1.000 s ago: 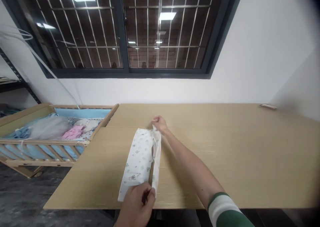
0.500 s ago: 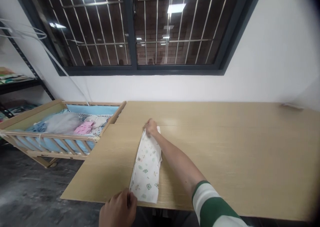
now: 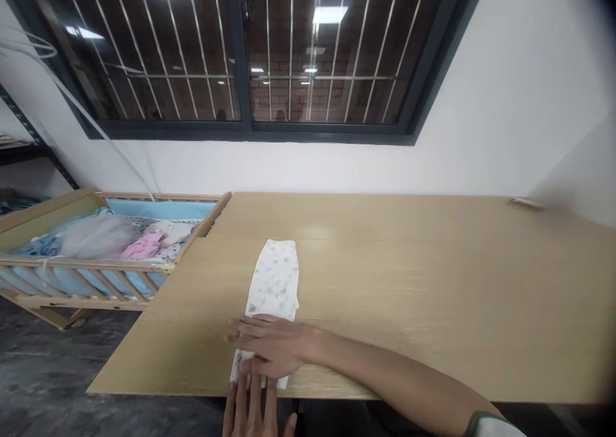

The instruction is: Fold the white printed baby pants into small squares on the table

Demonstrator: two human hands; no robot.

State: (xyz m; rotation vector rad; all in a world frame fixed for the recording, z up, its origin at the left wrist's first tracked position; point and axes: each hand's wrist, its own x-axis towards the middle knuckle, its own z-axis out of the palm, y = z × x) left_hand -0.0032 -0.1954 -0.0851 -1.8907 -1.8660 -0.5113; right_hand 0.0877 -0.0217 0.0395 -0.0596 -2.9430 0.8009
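A white baby garment [image 3: 273, 281] with small green prints lies folded into a long narrow strip on the wooden table [image 3: 409, 283], running away from me. My right hand [image 3: 272, 345] lies flat across its near end, fingers stretched out to the left. My left hand [image 3: 253, 408] comes up from the table's front edge, fingers straight and pressed on the garment's near hem, just below the right hand.
A wooden baby crib [image 3: 96, 248] with blue lining, pink and grey clothes stands against the table's left side. A small flat object [image 3: 527, 202] lies at the far right of the table. A barred window [image 3: 250, 52] fills the wall behind.
My right hand let go of the garment's far end and came back to lie flat on the near end. My left hand opened from a grip to flat fingers. The garment now lies flat.
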